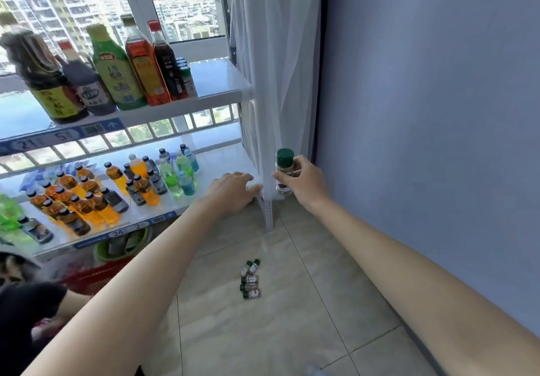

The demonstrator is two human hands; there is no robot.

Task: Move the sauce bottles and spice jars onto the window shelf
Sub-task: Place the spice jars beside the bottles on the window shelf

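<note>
the right hand [302, 178] is curled around a small clear spice jar with a dark green cap [284, 171], holding it upright just beside the white upright post [268, 200] of the white metal window shelf [222, 83], near the lower tier's right corner. the left hand [233, 190] lies flat with fingers straight and relaxed, resting on the front right corner of the lower tier, holding nothing. on the top tier stands a row of tall sauce bottles [137, 66], dark, green and orange-red, with a few small green-capped spice jars [187, 76] at the row's right end. the lower tier carries many small drink bottles [96, 194], orange, dark, green and blue. four more small green-capped jars [249, 279] lie on their sides in a loose cluster on the beige tiled floor [292, 332], well apart from both hands. a white curtain [274, 54] hangs by the blue wall.
</note>
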